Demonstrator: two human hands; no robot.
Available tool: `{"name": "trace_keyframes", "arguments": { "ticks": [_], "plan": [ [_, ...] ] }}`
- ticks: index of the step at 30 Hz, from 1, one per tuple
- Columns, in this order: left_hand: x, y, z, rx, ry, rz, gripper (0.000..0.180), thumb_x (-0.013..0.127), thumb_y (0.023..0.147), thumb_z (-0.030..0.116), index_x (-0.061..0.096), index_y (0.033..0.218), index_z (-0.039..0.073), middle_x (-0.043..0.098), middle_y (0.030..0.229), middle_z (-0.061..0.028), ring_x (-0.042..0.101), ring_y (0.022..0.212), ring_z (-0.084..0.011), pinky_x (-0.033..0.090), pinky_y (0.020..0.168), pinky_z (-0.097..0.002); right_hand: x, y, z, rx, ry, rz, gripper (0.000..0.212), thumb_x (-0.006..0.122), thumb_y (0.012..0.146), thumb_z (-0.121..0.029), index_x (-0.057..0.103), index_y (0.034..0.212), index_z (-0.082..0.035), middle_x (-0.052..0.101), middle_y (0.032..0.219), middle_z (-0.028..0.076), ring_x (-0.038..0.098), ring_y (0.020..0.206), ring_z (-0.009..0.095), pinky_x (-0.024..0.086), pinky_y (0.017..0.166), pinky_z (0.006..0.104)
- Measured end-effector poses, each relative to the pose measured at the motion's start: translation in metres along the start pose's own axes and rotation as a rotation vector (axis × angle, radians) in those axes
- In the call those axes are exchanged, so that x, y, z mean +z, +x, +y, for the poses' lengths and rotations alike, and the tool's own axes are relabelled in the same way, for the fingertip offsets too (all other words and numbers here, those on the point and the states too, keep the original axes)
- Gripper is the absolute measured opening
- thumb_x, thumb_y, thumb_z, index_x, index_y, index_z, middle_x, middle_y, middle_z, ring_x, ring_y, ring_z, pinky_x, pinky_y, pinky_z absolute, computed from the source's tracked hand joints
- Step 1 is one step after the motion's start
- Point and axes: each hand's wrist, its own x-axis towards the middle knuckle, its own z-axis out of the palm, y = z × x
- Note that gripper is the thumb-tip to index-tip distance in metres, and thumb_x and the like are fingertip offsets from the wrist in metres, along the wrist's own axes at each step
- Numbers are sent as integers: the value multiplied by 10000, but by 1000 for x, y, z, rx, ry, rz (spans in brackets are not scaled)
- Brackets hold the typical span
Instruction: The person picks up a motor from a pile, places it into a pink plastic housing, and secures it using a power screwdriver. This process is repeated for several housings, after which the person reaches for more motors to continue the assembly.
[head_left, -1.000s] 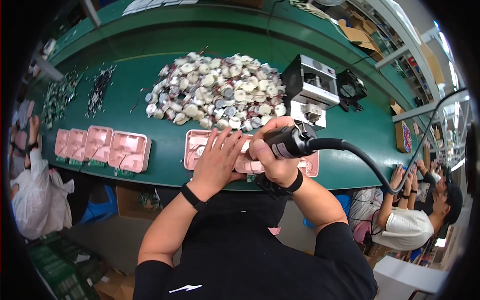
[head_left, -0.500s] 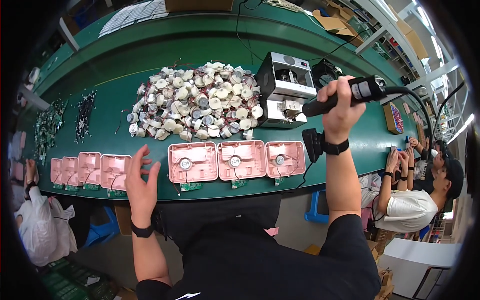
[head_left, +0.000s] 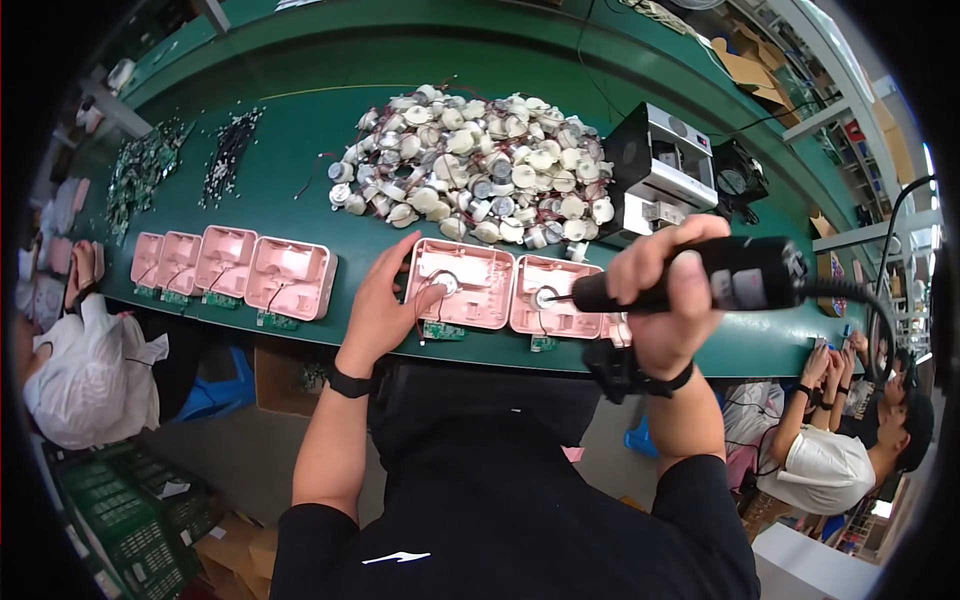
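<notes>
My right hand [head_left: 672,300] is wrapped round a black electric screwdriver [head_left: 752,272], held nearly level with its bit pointing left. The bit appears over the second pink plastic housing [head_left: 578,318], near its round metal part; contact is unclear. My left hand [head_left: 380,312] is spread at the left side of another pink housing [head_left: 482,285]. Its thumb reaches inside, on or just over the round part [head_left: 446,284] there, and the fingers lie along the left wall. Green circuit boards [head_left: 443,331] hang by wires at the housings' near edges. A third housing [head_left: 614,326] is mostly hidden behind the screwdriver and right hand.
Several pink housings [head_left: 290,278] stand in a row to the left. Behind lies a heap of white, wired motor-like parts [head_left: 480,165]. A black-and-silver machine [head_left: 660,165] stands at the back right. The screwdriver's cable [head_left: 872,300] curves down on the right. Co-workers sit at both sides.
My right hand has brought the screwdriver down and left, from beside the machine to over the housings. My left hand has moved right onto a housing. The whole view has shifted.
</notes>
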Motion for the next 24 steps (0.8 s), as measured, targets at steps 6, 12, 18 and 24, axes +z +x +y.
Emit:
{"name": "trace_keyframes", "arguments": {
  "ticks": [6, 12, 18, 24],
  "plan": [
    [4, -3, -1, -24, 7, 43, 749, 874, 786, 306, 549, 1437, 127, 634, 1328, -88, 643, 1061, -261, 528, 883, -375, 53, -12, 47, 77, 77, -197, 297, 634, 969, -140, 413, 1153, -68, 548, 758, 92, 526, 587, 185, 488, 572, 343],
    [9, -5, -11, 53, 2, 117, 721, 876, 783, 283, 564, 1417, 139, 644, 1307, -86, 638, 1036, -265, 529, 871, -378, 68, -10, 89, 63, -94, -254, 283, 620, 950, -47, 410, 1140, -37, 582, 787, 121, 553, 614, 178, 510, 597, 341],
    [11, -6, -11, 103, 22, 147, 709, 871, 790, 270, 562, 1417, 151, 652, 1292, -81, 638, 994, -249, 531, 870, -368, 71, -15, 102, 91, -128, -276, 300, 612, 929, 19, 413, 1146, -36, 583, 775, 116, 559, 617, 170, 513, 598, 335],
    [10, 0, -6, 67, -1, 120, 677, 868, 779, 266, 573, 1376, 141, 648, 1290, -87, 641, 1072, -292, 522, 934, -407, 71, -11, 105, 73, -128, -262, 294, 610, 911, 51, 435, 1132, -33, 596, 770, 105, 572, 605, 161, 515, 583, 320]
  ]
}}
